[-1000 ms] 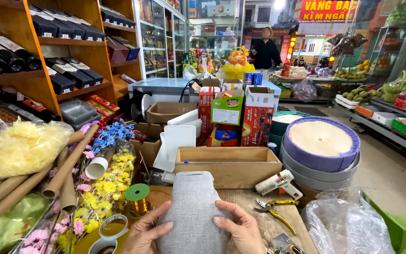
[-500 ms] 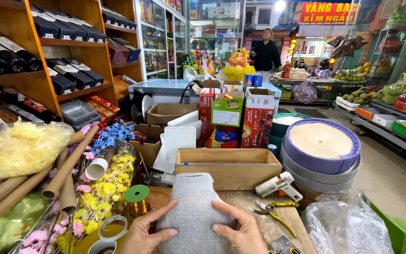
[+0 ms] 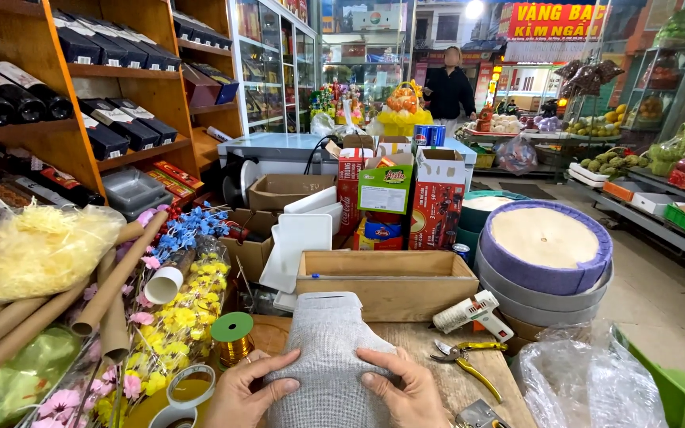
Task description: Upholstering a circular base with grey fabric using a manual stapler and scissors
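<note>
Between the left hand point(image 3: 251, 388) and right hand point(image 3: 402, 390), both spread flat, grey fabric point(image 3: 327, 349) is pressed smooth on the surface point(image 3: 445, 372); next needs even pressure.

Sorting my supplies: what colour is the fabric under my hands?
Light grey woven fabric, seen in the head view.
</note>
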